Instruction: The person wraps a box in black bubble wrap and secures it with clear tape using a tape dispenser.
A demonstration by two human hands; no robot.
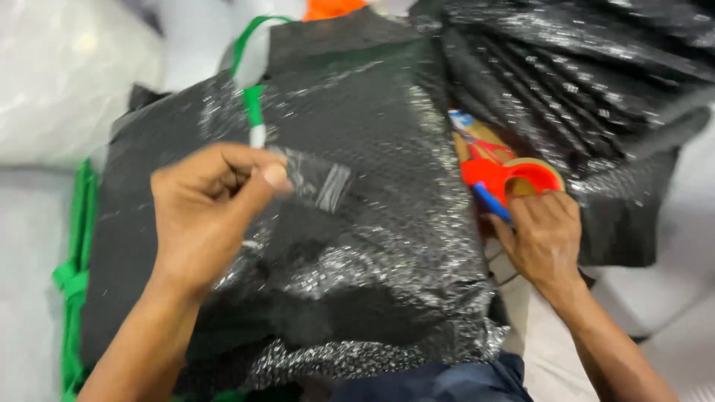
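Tape strip (319,182), clear, pinched between thumb and fingers of left hand (205,212), held over middle of black bubble-wrap bundle (357,246) that fills centre of view. Right hand (542,234) at bundle's right edge, fingers curled on red tape dispenser (497,177); blue handle part shows just above knuckles. More black bubble wrap (581,74) piled beyond dispenser, upper right. Green strap (253,97) pokes out at bundle's top left; green fabric (74,275) along its left edge
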